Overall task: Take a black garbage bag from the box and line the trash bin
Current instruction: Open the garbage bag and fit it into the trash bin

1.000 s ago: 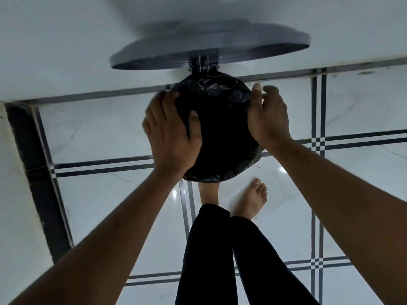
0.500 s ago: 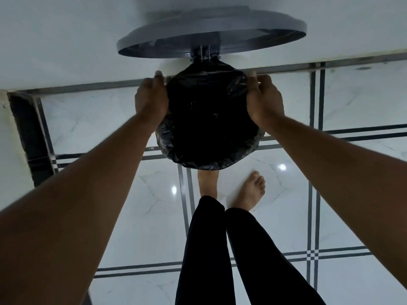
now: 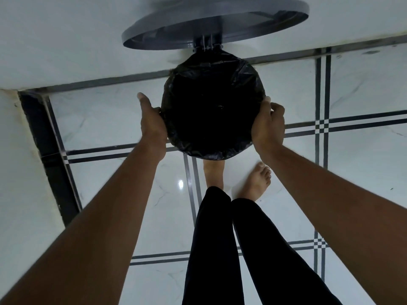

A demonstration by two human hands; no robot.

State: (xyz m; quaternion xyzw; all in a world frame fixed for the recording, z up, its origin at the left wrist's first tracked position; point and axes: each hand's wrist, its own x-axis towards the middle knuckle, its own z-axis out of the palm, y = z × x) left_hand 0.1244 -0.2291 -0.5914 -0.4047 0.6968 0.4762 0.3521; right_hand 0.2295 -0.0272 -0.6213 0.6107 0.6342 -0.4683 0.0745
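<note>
I look straight down on a round trash bin standing on the floor. A black garbage bag [image 3: 212, 104] lines it, its crinkled edge folded over the whole rim, so the bin's own wall is hidden. The grey lid [image 3: 215, 20] stands open behind, hinged at the far rim and leaning against the wall. My left hand [image 3: 152, 122] presses on the bag at the bin's left side, thumb pointing up. My right hand [image 3: 267, 124] grips the bag's folded edge at the right side, fingers curled.
A white wall [image 3: 66, 40] rises behind the bin, and a dark strip [image 3: 48, 155] runs along a wall on the left. White floor tiles [image 3: 352, 172] with grey lines lie all round. My bare feet [image 3: 256, 183] and black-trousered legs stand just in front of the bin.
Both hands have slid from the far part of the rim down to the bin's left and right sides. The bag now lies smoothly around the whole rim.
</note>
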